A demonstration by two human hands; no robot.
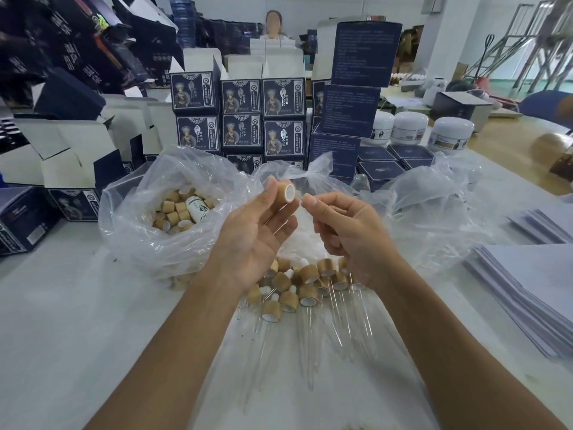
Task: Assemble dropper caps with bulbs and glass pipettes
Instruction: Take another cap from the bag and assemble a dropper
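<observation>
Left hand: the left hand (257,225) is raised over the table, pinching a bamboo dropper cap (286,190) between thumb and fingertips, its white-lined open end turned toward the other hand.
Right hand: the right hand (347,234) is held just beside the cap, fingers curled, thumb and forefinger pinched together on something clear; whether it is a glass pipette I cannot tell.
Below the hands: a heap of assembled droppers (297,290) with bamboo collars, white bulbs and glass tubes lies on the table.
Left of the hands: an open plastic bag of loose bamboo caps (176,212), with a small white bottle (198,207) lying among them.
Surface: a pale white table (77,321); stacked grey sheets (533,290) at the right edge.
Room: dark blue printed cartons (242,116) stacked behind, white jars (409,127) beside them, a person (273,23) seated far back.
Hard to see: the crumpled plastic (434,200) on the right hides its contents.
</observation>
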